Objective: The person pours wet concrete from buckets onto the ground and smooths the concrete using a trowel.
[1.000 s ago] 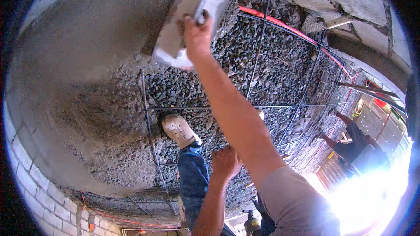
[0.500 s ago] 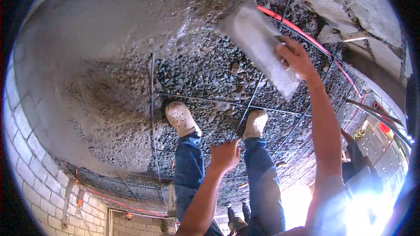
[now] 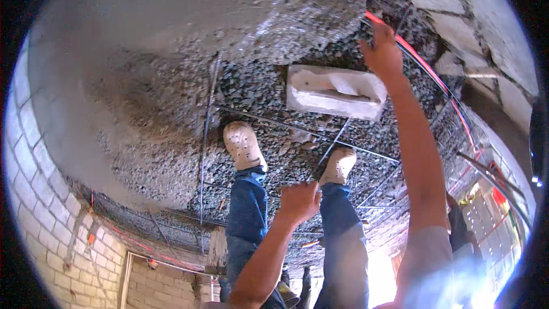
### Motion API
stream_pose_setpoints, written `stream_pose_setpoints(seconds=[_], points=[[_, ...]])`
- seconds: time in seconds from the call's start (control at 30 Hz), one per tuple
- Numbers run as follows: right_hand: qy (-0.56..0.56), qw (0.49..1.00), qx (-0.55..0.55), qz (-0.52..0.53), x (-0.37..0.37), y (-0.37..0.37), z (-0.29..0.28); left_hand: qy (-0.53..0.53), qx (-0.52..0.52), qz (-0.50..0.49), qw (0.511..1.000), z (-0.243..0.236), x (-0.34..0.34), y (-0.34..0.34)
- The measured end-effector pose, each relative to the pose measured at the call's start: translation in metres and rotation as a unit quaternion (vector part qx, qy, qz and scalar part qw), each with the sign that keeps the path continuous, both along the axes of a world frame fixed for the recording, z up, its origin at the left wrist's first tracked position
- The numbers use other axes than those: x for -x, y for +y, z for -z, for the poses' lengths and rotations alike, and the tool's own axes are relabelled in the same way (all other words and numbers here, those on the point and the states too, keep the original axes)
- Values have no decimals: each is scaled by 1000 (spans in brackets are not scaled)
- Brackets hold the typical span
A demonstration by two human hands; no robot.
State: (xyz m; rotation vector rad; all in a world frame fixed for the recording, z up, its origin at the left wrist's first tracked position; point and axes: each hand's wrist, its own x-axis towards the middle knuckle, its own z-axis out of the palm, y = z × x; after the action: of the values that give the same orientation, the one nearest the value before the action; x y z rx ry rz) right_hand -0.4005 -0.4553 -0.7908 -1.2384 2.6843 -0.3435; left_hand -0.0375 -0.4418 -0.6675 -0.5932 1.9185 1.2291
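A pale plastering float (image 3: 311,100) with a raised handle lies flat on loose dark gravel (image 3: 257,80), crossed by thin steel bars (image 3: 366,147). Just above and right of the float, my right hand (image 3: 383,51) is open over a red conduit (image 3: 426,63); whether its fingers touch the conduit I cannot tell. My left hand (image 3: 300,200) is curled low in the middle, between my legs in the picture; whatever it may hold is hidden. Smoothed wet concrete (image 3: 137,11) covers the upper left, with rough aggregate along its edge.
My feet in beige clogs (image 3: 243,140) stand among the bars and gravel. Block walls (image 3: 40,183) curve along the left and upper right (image 3: 469,6). Dark pipes or bars (image 3: 492,174) jut at the right. Another person (image 3: 463,234), partly hidden, is behind my right arm.
My right hand has let go of the float, which now lies turned nearly horizontal on the gravel. That hand moved right from the concrete, then up toward the red conduit.
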Motion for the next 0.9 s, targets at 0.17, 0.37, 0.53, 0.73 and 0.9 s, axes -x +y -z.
stream_pose_setpoints(seconds=[0.17,0.37,0.53,0.73,0.9], points=[[-57,974,-217,9,18,-23,10,1,0,-25,1000,4,-3,-7],[-47,985,-166,-30,-25,0,-2,4,12,-33,999,3,-6,-1],[-24,992,-124,-10,-36,8,-12,4,-4,-39,999,3,-3,-3],[-67,990,-117,44,-27,-9,-22,15,7,-43,999,3,-6,0],[-62,972,-201,-107,-83,13,-20,-17,-18,-30,999,8,-8,4]])
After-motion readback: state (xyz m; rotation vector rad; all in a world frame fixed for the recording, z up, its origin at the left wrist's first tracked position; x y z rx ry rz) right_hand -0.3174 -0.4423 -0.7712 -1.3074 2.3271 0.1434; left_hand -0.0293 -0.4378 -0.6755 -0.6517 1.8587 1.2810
